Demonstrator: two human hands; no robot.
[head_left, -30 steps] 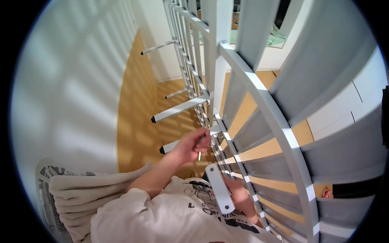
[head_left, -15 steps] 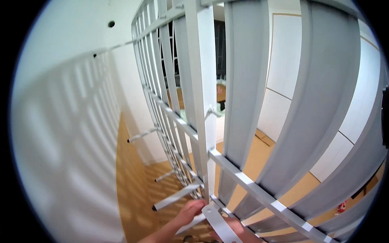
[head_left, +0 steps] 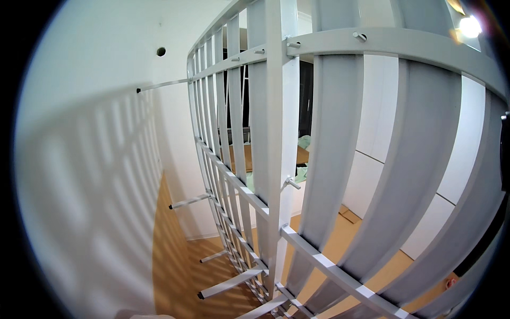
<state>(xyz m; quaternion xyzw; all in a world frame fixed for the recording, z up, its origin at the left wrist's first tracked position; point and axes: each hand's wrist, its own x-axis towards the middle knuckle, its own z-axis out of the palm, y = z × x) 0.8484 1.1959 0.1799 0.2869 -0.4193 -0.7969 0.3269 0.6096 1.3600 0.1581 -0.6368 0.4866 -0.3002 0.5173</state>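
Neither of my hands shows in the head view. A tall white metal frame [head_left: 276,159] of vertical slats and horizontal rails fills the middle and right. Short white rods [head_left: 188,202] stick out from it toward the white wall [head_left: 85,159] on the left. Small bolts [head_left: 292,183] protrude from its thick upright post, and more sit on the top rail [head_left: 361,37].
Wooden floor [head_left: 175,266] runs between wall and frame. A small round hole [head_left: 161,51] marks the wall high up. Behind the slats are white cabinet doors [head_left: 382,175], green things [head_left: 304,142] and cardboard on the floor. A bright lamp [head_left: 470,25] shines at top right.
The view has tilted upward. My left hand, which was at the frame's lower rail beside a white bracket, has dropped out of sight below the picture, as have my shirt and lap.
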